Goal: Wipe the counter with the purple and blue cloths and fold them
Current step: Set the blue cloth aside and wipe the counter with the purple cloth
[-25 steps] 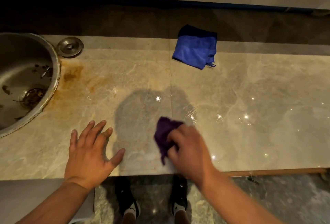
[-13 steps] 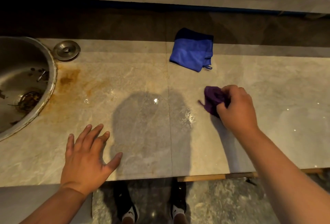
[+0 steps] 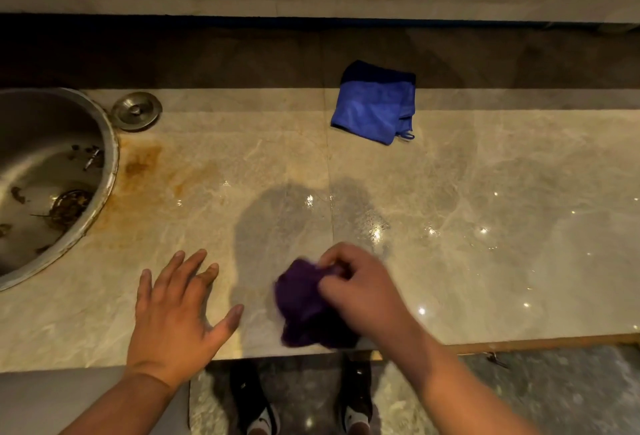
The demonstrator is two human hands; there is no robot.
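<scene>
1. the right hand (image 3: 360, 292) has its fingers curled round the bunched purple cloth (image 3: 301, 303), pressing it on the counter (image 3: 485, 226) by the near edge.
2. the left hand (image 3: 173, 317) lies flat just left of it — fingers spread, holding nothing.
3. the blue cloth (image 3: 372, 105) sits folded at the far side, well apart.
4. a sink (image 3: 111, 164) is at the left — a metal stopper (image 3: 136, 111) just beside its rim.

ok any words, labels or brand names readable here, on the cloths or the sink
No readable text anywhere in this view.
blue cloth: small loop at one corner, no printed label showing.
purple cloth: bunched in the right hand, no label visible.
sink, plug, shoes: no lettering can be made out.
</scene>
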